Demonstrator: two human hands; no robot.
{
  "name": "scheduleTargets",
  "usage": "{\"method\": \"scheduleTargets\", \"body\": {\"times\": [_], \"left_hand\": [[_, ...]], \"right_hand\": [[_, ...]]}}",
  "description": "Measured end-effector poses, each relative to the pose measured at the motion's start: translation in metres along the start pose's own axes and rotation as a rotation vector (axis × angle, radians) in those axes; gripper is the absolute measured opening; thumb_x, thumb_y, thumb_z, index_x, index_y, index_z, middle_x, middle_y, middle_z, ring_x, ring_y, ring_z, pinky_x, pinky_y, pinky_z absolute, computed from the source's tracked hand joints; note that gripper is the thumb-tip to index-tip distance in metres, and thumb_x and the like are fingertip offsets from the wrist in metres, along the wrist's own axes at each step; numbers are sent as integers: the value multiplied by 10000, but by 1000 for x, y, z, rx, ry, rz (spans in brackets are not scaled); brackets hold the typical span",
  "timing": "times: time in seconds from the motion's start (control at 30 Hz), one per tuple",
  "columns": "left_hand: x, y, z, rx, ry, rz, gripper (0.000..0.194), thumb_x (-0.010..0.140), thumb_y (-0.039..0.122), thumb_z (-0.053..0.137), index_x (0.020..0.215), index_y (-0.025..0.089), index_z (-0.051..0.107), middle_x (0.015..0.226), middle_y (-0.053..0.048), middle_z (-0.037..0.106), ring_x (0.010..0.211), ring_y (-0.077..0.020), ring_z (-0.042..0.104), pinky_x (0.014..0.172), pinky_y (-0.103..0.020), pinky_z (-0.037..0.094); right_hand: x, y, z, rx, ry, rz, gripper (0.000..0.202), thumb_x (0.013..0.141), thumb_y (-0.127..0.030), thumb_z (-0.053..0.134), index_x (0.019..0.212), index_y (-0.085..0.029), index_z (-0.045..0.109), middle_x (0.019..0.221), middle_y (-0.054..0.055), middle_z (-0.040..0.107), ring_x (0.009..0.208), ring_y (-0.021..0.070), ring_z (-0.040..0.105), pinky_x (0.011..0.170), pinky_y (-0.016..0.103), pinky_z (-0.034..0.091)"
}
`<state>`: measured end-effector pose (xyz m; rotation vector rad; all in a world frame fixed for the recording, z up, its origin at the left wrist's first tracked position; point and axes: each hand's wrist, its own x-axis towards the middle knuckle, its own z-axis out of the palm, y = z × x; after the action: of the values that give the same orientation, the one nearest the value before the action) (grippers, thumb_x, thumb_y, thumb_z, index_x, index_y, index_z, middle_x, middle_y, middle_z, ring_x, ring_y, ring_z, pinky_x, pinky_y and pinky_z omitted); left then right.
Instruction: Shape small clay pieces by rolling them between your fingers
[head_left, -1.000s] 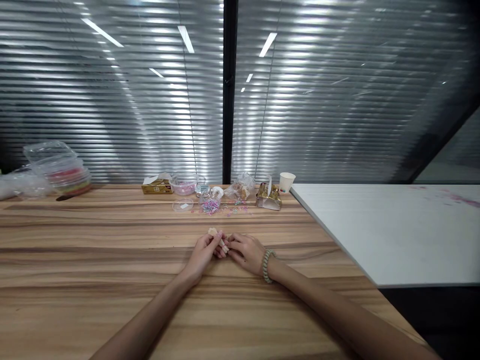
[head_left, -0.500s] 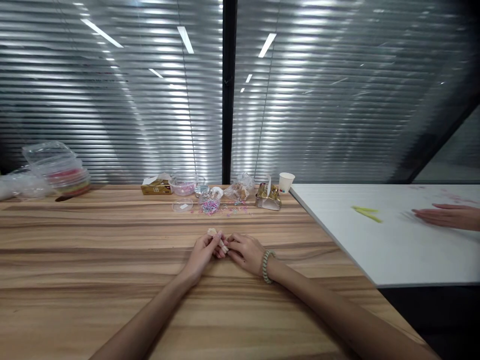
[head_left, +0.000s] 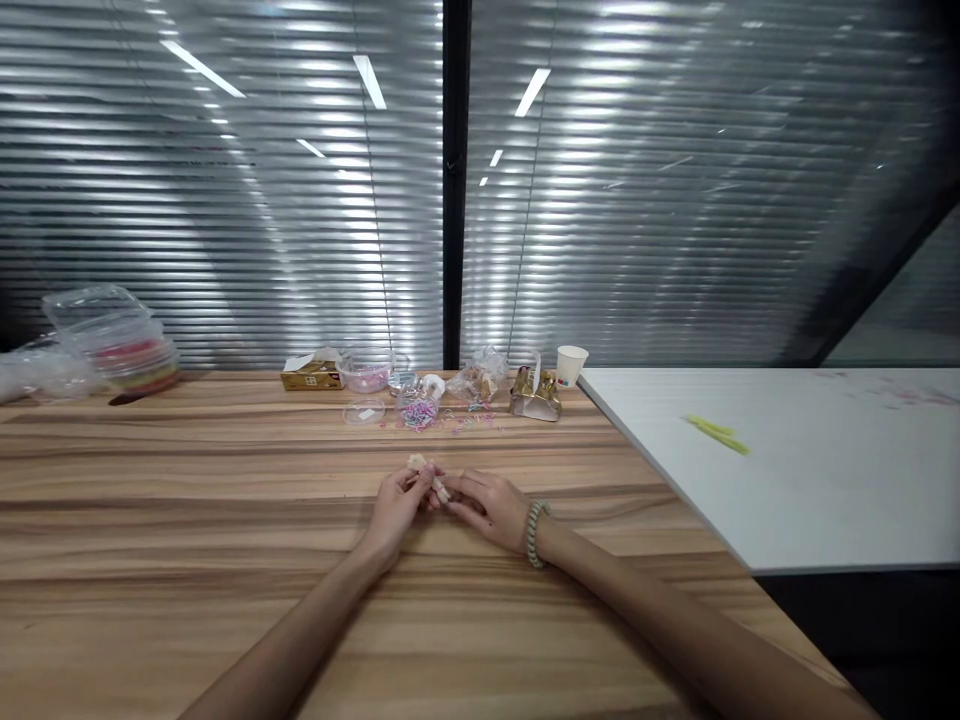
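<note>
A small cream-coloured, clay-like piece (head_left: pixel 441 490) with a wider knobbly end is held above the wooden table (head_left: pixel 225 560). My left hand (head_left: pixel 401 505) is closed on it, the thumb lying over its middle and the wide end poking out beyond the fingers. From the other side my right hand (head_left: pixel 489 505), with a coiled green band at the wrist, pinches at the narrow near end with thumb and fingertips. Its exact grip is partly hidden. Ahead of both hands lie a clear cup of pink and blue beads (head_left: pixel 418 408) on its side and a clear lid (head_left: pixel 364 411).
Along the back edge stand a gold box (head_left: pixel 313 375), a clear tub (head_left: pixel 365 372), crumpled plastic (head_left: pixel 480 378), a gold foil pack (head_left: pixel 535 395) and a paper cup (head_left: pixel 571 365). Stacked plastic containers (head_left: pixel 131 350) are far left. Yellow strips (head_left: pixel 716 434) lie on the white table (head_left: pixel 825 500).
My left hand and the cream piece have shifted slightly left; my right fingertips have followed. Another person's hand has left the white table at right, and the yellow strips have slid left.
</note>
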<state>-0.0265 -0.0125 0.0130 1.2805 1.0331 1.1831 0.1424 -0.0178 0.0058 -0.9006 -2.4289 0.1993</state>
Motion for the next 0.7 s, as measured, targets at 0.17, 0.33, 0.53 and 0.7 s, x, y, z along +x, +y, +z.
{"method": "scheduleTargets", "body": {"times": [0.17,0.33,0.53,0.7], "left_hand": [[0,0,-1,130,-75,51,366,660,476,606,576,120,616,531,-24,557,538,-118,476,536,-223,367],[1,0,-2,169,-97,50,338,668,436,608,543,122,623,568,-31,582,546,-113,460,536,-216,348],[2,-3,-2,138,-82,47,345,659,459,607,573,125,613,512,-5,535,499,-101,424,499,-208,327],[2,-2,0,134,-111,50,376,692,489,567,607,124,605,535,-10,538,513,-107,435,508,-209,335]], "right_hand": [[0,-5,-5,28,-18,-17,203,890,-271,394,998,-174,535,951,50,615,831,147,565,734,244,414],[-1,-5,-5,37,-1,-47,187,885,-279,407,906,-169,556,866,38,630,773,141,571,697,230,414],[-1,-5,-4,7,0,-84,192,881,-276,410,879,-169,569,841,37,636,741,138,576,676,228,417],[0,-6,-4,-23,15,-101,191,879,-250,407,876,-168,580,849,33,641,742,138,582,675,228,421]]}}
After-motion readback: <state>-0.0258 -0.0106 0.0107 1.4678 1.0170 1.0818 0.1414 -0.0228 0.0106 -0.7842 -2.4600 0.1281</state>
